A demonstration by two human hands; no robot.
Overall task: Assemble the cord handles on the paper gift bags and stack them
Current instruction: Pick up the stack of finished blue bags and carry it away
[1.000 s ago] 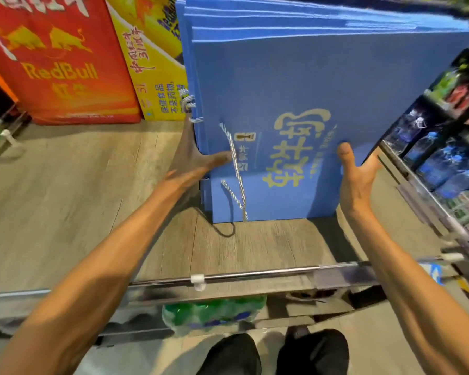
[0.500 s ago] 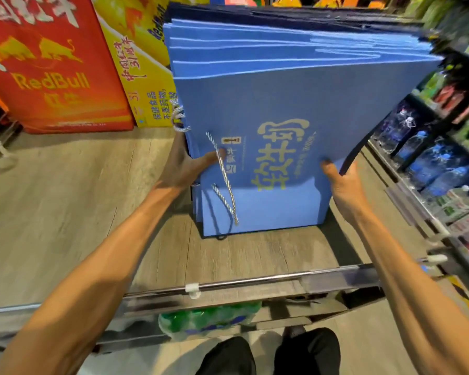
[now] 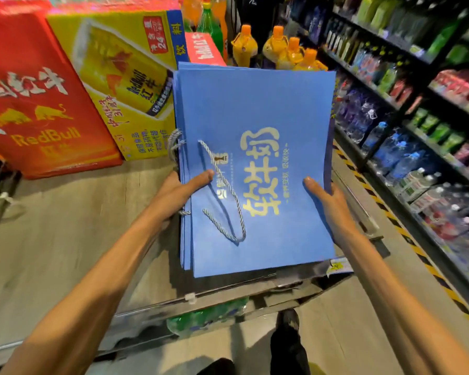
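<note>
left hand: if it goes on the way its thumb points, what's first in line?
The left hand grips the left edge of the stack of blue bags, thumb on the top bag pointing right. First in line: the white cord handle, at the thumb tip; may be touching.

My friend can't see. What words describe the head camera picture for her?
A left hand and right hand grip a stack of blue paper gift bags over a wooden shelf. A twisted white cord handle lies on top.

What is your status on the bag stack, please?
Left hand and right hand grip the stack of blue bags by its sides. Top bag's cord handle fitted, lying loose. Yellow carton close on the left.
</note>
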